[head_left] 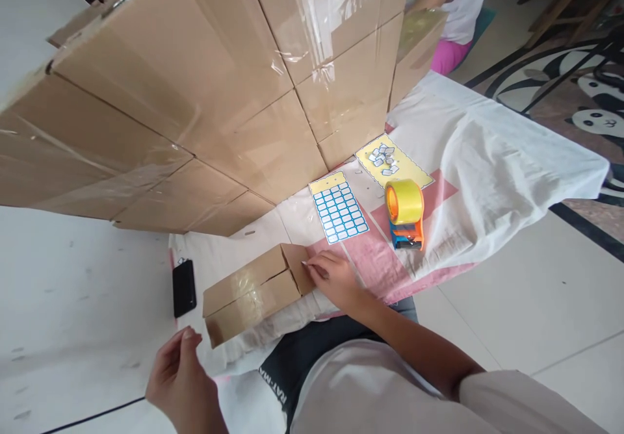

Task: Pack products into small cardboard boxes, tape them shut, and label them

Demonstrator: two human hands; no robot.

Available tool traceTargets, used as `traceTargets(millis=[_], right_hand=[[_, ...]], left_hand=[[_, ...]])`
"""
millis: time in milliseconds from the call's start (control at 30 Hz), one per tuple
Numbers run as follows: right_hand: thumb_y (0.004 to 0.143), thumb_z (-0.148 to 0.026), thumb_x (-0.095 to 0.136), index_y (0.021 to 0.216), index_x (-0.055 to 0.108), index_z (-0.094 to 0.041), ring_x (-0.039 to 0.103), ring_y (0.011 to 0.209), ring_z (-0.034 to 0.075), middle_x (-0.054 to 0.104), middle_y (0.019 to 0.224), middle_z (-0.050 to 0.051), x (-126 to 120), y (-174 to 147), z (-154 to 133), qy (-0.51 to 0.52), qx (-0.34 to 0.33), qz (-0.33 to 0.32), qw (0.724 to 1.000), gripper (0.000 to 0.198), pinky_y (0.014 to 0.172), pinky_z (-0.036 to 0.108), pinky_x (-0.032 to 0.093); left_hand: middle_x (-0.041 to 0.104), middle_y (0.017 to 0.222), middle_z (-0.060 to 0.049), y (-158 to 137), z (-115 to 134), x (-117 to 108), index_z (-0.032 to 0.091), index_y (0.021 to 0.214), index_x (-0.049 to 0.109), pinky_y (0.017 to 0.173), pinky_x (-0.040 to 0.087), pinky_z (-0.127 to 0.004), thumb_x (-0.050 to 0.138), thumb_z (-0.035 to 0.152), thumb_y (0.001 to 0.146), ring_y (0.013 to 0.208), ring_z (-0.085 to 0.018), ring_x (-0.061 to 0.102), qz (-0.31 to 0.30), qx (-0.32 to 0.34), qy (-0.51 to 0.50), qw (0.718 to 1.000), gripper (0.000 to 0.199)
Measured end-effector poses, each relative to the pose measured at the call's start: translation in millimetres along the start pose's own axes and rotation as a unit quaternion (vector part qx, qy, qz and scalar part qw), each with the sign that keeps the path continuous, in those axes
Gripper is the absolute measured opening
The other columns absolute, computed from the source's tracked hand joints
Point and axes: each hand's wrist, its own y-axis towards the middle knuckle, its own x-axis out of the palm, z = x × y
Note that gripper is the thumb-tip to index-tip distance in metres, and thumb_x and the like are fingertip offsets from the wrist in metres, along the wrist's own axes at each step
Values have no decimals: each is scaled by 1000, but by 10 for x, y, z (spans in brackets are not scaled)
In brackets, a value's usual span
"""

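A small cardboard box (256,289) with clear tape along its top lies near the table's front edge. At its right end is my right hand (336,281), thumb and forefinger pinched together; a tiny pale spot shows at the tips, too small to name. My left hand (182,379) is raised left of the box, its fingers curled and the thumb pressed to them. Whatever it may hold is hidden. A blue-and-yellow grid card (338,213) lies beyond my right hand. Farther back, small paper pieces (385,159) are heaped on a yellow card (413,175).
A tape dispenser (407,234) with a yellow roll stands on the table to the right. Tall taped cardboard panels (229,89) rise along the back. A black phone-like object (184,288) lies at the left edge. Another person (470,5) sits behind the panels.
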Motion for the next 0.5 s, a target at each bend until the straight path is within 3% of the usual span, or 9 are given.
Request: traceTargets(millis=[100, 200, 333, 400, 500], right_hand=[[92, -13, 53, 96, 74, -21, 70, 92, 19, 74, 98, 8, 62, -50, 51, 56, -6, 6, 998, 23, 84, 32, 57], [86, -3, 47, 120, 71, -21, 67, 112, 20, 69, 119, 10, 63, -149, 98, 93, -21, -56, 994, 45, 99, 35, 55], [78, 3, 46, 153, 45, -25, 41, 146, 22, 44, 154, 11, 22, -250, 113, 94, -20, -150, 984, 81, 121, 43, 36], [75, 4, 47, 156, 40, -24, 32, 151, 24, 36, 159, 12, 31, -255, 105, 85, -14, -158, 984, 86, 124, 47, 31], [72, 3, 47, 156, 41, -22, 30, 151, 25, 37, 159, 12, 72, -264, 88, 82, -10, -151, 985, 88, 125, 49, 27]], left_hand=[[70, 77, 3, 52, -146, 41, 20, 90, 76, 78, 51, -31, 83, 39, 67, 74, -14, 62, -35, 6, 6, 999, 30], [71, 81, 1, 132, -300, 44, 19, 90, 76, 75, 49, -30, 81, 44, 68, 76, -14, 61, -83, 18, 31, 996, 34], [62, 71, 4, 184, -401, 60, 18, 90, 74, 74, 47, -31, 80, 48, 70, 71, -14, 55, -102, 26, 53, 993, 37], [56, 66, 5, 163, -390, 87, 17, 90, 74, 71, 45, -30, 79, 49, 71, 67, -13, 50, -101, 36, 57, 993, 37], [49, 66, 6, 103, -357, 140, 18, 92, 73, 69, 42, -28, 77, 50, 74, 66, -11, 45, -91, 55, 47, 993, 37]])
